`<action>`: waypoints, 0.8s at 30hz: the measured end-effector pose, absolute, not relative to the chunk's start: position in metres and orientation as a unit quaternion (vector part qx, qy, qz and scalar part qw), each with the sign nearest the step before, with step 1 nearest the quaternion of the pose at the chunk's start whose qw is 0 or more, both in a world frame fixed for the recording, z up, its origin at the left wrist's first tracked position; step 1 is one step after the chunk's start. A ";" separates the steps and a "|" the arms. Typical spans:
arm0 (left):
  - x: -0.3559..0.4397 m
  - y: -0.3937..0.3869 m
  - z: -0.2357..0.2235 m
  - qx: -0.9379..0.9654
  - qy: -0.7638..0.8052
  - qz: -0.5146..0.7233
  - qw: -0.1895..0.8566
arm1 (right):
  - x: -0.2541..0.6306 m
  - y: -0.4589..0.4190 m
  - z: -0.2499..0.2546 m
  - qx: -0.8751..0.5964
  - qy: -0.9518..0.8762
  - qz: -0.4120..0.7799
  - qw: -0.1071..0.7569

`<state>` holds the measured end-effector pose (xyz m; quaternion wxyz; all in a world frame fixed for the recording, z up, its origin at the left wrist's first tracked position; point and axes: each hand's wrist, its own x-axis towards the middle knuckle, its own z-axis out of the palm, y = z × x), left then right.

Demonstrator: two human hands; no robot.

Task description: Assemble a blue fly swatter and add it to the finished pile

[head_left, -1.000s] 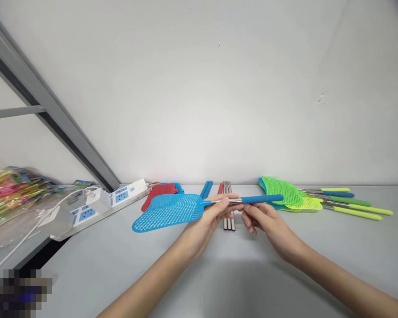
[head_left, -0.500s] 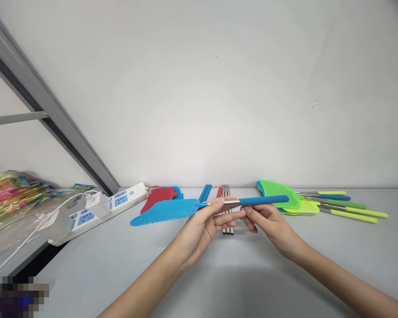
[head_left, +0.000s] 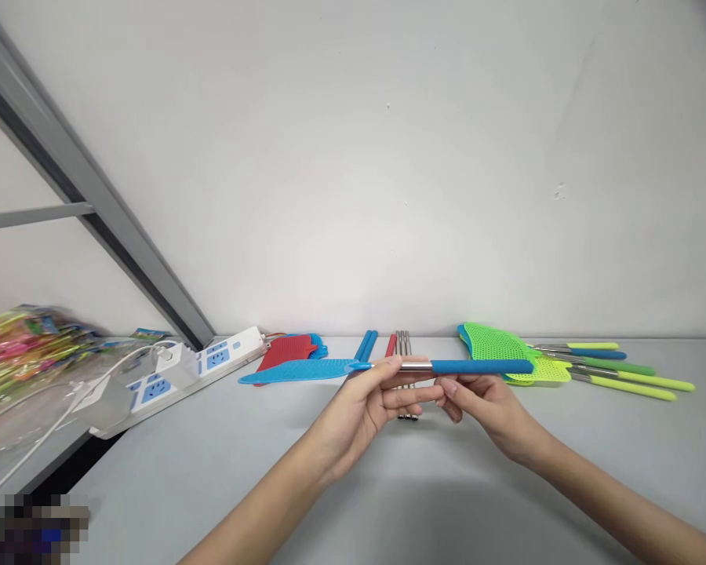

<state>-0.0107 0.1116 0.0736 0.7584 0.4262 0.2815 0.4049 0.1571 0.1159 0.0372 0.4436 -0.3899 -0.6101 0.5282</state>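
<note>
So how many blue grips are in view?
4: one grip on the held swatter, two loose grips beyond the left hand, one in the right pile; more may be hidden.

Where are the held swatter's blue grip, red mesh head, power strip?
Held swatter's blue grip [head_left: 482,366]: head view, middle of its length.
Red mesh head [head_left: 287,350]: head view, on its face.
Power strip [head_left: 217,359]: head view, blue socket panel toward far end.

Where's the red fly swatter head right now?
In the head view, the red swatter head lies left of centre, just right of the white power strip, partly behind the held blue swatter.
</note>
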 end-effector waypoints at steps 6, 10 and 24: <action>-0.011 0.111 0.073 0.409 0.285 0.393 0.773 | 0.153 0.113 0.042 -0.433 -0.572 0.532 0.451; -0.011 0.112 0.073 0.400 0.284 0.387 0.781 | 0.152 0.114 0.041 -0.444 -0.566 0.534 0.445; -0.002 0.108 0.072 0.517 0.320 0.375 0.699 | 0.147 0.106 0.049 -0.307 -0.442 0.732 0.417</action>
